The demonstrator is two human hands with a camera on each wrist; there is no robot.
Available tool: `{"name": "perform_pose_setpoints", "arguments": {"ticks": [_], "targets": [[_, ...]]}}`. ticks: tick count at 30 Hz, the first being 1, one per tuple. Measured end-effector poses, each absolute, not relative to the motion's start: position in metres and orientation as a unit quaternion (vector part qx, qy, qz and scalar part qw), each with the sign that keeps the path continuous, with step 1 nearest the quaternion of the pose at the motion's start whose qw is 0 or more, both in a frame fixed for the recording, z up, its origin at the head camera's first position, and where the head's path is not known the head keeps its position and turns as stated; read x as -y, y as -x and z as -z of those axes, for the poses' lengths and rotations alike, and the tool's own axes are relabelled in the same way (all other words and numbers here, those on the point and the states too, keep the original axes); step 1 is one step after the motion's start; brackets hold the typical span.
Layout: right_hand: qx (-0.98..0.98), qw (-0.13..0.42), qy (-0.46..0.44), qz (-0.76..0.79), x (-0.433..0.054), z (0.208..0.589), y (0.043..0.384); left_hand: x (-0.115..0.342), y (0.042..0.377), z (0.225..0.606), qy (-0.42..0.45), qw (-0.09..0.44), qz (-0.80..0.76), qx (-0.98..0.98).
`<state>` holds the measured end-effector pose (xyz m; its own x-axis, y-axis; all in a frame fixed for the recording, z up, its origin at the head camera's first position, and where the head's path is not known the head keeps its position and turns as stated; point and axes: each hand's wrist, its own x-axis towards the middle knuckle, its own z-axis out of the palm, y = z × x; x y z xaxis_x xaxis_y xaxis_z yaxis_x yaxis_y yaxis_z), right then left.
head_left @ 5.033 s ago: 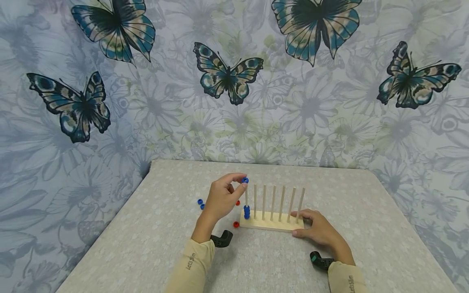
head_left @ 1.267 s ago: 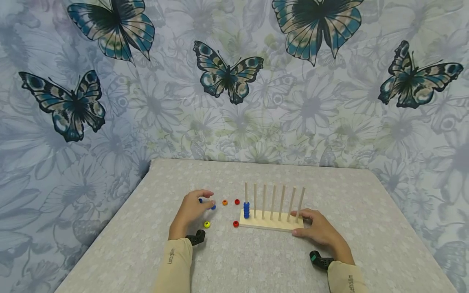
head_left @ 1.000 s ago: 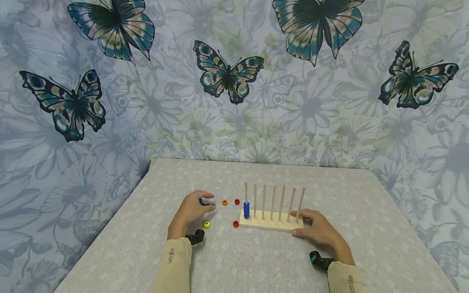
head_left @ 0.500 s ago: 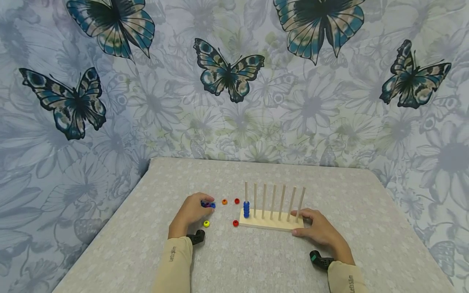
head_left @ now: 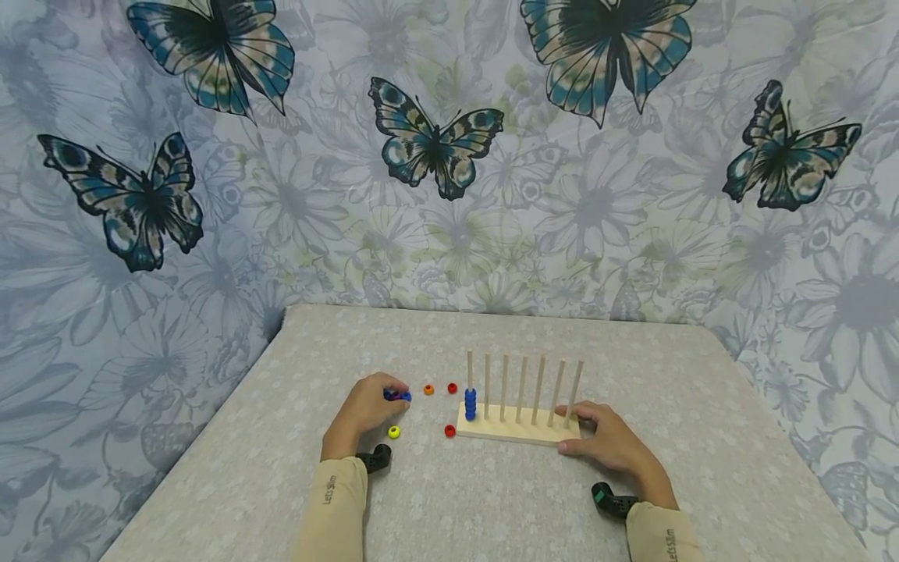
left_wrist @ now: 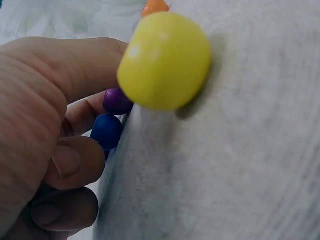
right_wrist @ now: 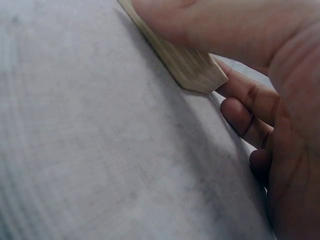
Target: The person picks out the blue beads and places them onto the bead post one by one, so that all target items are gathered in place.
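Blue beads [head_left: 470, 406] occupy one peg [head_left: 470, 368], six others [head_left: 503, 386] are bare; right hand [head_left: 609, 439] grips the pegboard [head_left: 502, 430], left hand [head_left: 360, 407] at loose beads [left_wrist: 106, 131], hold unclear.

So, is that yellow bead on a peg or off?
Off: the yellow bead lies on the tablecloth, apart from the wooden pegboard. Only its leftmost peg carries beads, all of them blue.
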<state>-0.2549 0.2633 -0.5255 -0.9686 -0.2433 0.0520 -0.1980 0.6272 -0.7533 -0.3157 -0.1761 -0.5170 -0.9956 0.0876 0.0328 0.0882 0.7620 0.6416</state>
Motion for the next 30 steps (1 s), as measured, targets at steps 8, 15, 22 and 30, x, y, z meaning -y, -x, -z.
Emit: {"name": "perform_pose_setpoints", "arguments": {"ticks": [8,15,22,30], "targets": [[-0.901,0.026,0.124,0.414,-0.263,0.528,0.256,0.176,0.315,0.517,0.044,0.002,0.339,0.94],[-0.901,0.027,0.123,0.414,-0.261,0.528,0.255,0.177,0.315,0.515,0.039,-0.003,0.336,0.941],[-0.901,0.03,0.124,0.414,-0.261,0.528,0.255,0.177,0.313,0.504,0.038,0.013,0.353,0.935],[-0.9,0.034,0.106,0.421,-0.262,0.528,0.256,0.173,0.311,0.481,0.064,0.052,0.347,0.934]]}}
